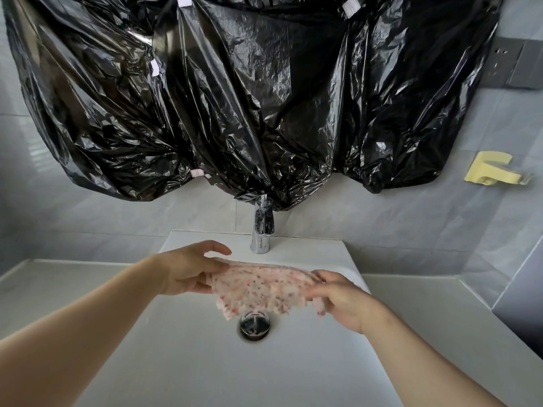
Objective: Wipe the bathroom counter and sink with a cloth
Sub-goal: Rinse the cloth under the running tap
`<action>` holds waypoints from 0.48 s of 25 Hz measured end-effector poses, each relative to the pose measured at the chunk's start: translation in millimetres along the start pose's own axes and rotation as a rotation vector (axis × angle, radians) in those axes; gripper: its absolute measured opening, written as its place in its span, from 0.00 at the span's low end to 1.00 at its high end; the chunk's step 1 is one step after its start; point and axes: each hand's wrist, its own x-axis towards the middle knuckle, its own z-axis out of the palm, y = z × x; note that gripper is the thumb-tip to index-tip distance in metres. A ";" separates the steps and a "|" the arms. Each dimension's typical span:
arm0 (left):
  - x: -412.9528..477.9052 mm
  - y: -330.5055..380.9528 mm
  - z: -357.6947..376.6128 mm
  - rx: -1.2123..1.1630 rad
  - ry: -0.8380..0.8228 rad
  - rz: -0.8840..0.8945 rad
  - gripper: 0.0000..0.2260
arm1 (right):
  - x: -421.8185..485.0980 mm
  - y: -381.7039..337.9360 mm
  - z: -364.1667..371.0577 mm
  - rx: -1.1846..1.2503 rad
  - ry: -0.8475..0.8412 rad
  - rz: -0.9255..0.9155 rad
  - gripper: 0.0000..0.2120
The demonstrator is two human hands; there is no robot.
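You hold the cloth point(261, 289) stretched between your 2 hands, just above the sink point(191, 353) and over the drain point(254, 324), in front of the tap point(262, 230). Your left hand point(185, 273) pinches its left edge, forefinger lifted clear. Your right hand point(343, 301) grips the right edge in curled fingers. Spread like this, it is probably being opened flat or folded into a pad (any drips would fall into the basin). The counter point(58, 289) lies to either side, within easy reach for wiping.
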 end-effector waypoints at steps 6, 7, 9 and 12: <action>10.1 -16.0 10.4 0.059 0.310 0.163 0.11 | -1.5 -8.4 8.1 0.398 0.071 0.074 0.25; 9.3 -18.4 11.4 0.066 0.235 0.204 0.10 | -1.8 -7.5 11.1 0.212 0.050 0.061 0.26; 5.6 -21.9 15.8 0.201 0.061 0.224 0.11 | 0.6 -2.2 15.7 -0.366 -0.004 0.003 0.20; 7.3 -23.7 27.1 0.872 0.125 0.251 0.05 | 5.9 1.8 17.7 -0.980 0.068 -0.093 0.11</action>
